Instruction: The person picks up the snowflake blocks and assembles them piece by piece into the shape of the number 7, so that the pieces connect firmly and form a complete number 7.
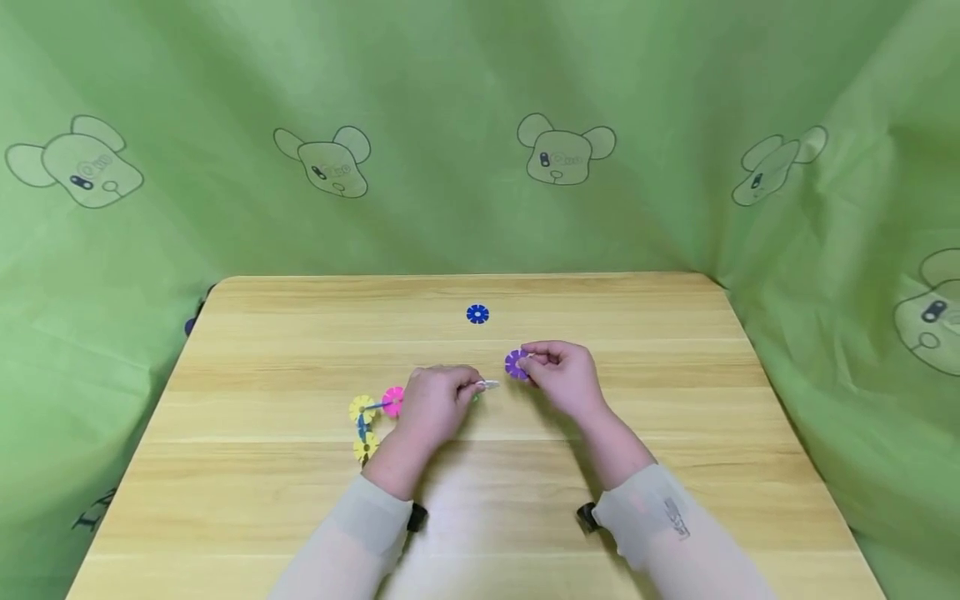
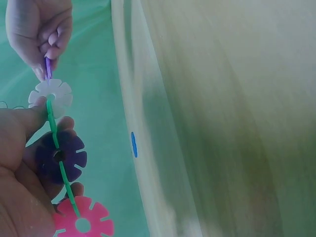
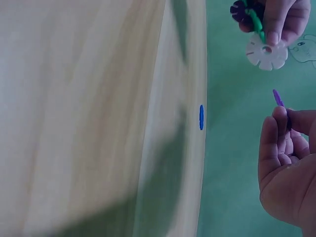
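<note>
My left hand (image 1: pixel 438 400) pinches a white notched disc (image 3: pixel 266 60) at the end of a chain of interlocking plastic snowflake discs. Behind the white one, in the left wrist view, follow an edge-on green disc (image 2: pixel 52 121), a dark disc (image 2: pixel 76 153) and a pink disc (image 2: pixel 96 217). The chain runs on past the hand to yellow discs (image 1: pixel 360 408) joined by blue ones; the forearm covers its lower end. Between thumb and fingers, my right hand (image 1: pixel 566 379) holds a purple disc (image 1: pixel 513 364). A small gap separates it from the white disc in the head view.
A loose blue disc (image 1: pixel 477 314) lies flat toward the far side of the wooden table (image 1: pixel 637 317). Green cloth (image 1: pixel 450 208) with printed bear heads hangs behind and on both sides of it. Black wrist straps show at both sleeves.
</note>
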